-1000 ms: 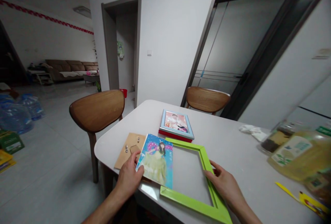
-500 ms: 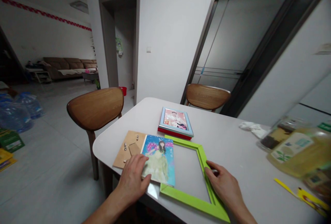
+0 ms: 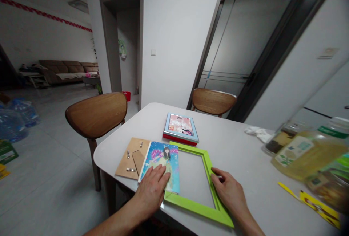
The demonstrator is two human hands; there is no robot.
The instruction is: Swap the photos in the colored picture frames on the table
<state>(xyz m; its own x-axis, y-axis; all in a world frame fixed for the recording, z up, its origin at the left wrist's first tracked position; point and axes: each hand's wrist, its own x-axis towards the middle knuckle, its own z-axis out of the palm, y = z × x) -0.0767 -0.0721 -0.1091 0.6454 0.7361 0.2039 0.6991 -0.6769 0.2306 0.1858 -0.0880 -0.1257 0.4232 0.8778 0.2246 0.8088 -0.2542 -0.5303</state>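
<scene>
My left hand lies spread on the lower part of a blue picture showing a figure in a pale dress. This picture overlaps the left side of a green frame and the edge of a brown backing board with metal clips. My right hand touches the frame's right side, thumb and fingers around its outer edge. Through the frame's opening the tabletop shows. Just behind it sit stacked frames, a light blue one with a pink picture on top and a red one beneath.
Bottles and jars, one a large yellow bottle, stand on the right of the white table. Near them are a white cloth and a yellow tool. Wooden chairs stand at the left and far sides.
My left hand has moved from the picture's lower left edge further onto its surface, with fingers now flat on it. The whole view has shifted slightly; my right hand remains at the frame.
</scene>
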